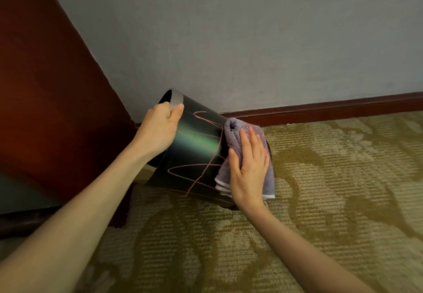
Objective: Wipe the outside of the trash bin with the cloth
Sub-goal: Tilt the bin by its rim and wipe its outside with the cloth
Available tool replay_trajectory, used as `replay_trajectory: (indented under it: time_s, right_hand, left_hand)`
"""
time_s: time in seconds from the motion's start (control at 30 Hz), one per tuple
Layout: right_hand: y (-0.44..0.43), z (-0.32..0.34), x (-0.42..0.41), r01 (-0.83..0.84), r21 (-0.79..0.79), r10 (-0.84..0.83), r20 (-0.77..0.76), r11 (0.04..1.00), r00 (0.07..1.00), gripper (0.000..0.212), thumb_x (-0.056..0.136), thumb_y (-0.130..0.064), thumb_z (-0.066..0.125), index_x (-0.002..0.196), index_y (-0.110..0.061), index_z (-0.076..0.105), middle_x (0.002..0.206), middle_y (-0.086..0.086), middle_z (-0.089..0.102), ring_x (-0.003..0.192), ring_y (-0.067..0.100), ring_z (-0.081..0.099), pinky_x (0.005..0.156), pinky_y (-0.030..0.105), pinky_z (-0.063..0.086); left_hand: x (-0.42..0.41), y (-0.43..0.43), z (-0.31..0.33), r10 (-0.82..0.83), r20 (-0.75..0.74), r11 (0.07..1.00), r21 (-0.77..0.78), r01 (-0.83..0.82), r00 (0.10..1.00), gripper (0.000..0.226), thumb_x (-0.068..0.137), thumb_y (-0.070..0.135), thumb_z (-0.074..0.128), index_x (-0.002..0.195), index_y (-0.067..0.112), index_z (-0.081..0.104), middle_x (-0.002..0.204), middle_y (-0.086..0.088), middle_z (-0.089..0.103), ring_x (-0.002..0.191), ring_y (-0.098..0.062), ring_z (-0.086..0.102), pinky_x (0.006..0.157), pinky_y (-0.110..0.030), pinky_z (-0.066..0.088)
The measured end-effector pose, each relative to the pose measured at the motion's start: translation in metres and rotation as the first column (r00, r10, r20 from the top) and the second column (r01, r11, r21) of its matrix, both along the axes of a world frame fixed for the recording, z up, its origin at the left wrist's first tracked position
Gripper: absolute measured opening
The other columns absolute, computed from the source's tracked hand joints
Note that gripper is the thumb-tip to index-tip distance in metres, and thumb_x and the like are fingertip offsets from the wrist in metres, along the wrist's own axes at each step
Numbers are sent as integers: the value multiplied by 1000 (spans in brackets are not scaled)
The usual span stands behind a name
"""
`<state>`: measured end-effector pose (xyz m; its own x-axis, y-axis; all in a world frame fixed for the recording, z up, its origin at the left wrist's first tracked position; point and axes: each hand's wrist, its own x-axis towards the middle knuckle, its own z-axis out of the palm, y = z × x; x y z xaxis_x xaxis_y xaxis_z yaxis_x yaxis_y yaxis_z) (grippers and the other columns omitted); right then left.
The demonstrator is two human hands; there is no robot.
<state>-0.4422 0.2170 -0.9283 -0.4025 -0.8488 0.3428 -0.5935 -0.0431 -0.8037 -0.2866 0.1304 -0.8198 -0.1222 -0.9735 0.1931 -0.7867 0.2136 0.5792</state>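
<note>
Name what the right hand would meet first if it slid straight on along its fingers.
Probably the bunched top of the cloth under it, then the baseboard; depth is unclear.

**No writing to read**

No word, label, brand, number or sign could be read anywhere in the view. The dark trash bin (196, 146) carried only loose pink scribbled lines (201, 173) across its side, and these formed no letters or figures.

Black trash bin (194, 146) with pink scribbles; purple, white-edged cloth (231, 141)
</note>
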Motion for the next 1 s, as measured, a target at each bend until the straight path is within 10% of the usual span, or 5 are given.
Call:
replay_trajectory:
  time_s: [0.4,1.0]
  right_hand:
    - [-65,30,-55,41,314,-68,77,949,995,33,91,-34,40,110,-19,63,112,13,66,103,36,56,93,47,40]
    - [3,-19,34,329,44,-324,-92,943,942,59,91,-40,36,145,-16,32,153,12,30,139,29,25,113,50,17]
  left_hand:
    - [-12,3,-5,-167,-159,983,48,177,973,48,100,35,41,90,-11,48,63,-9,41,57,-22,44,56,-38,37]
    - [-12,-18,0,-117,-154,991,47,126,981,39,100,32,42,75,2,48,68,-7,41,63,-18,42,62,-33,32]
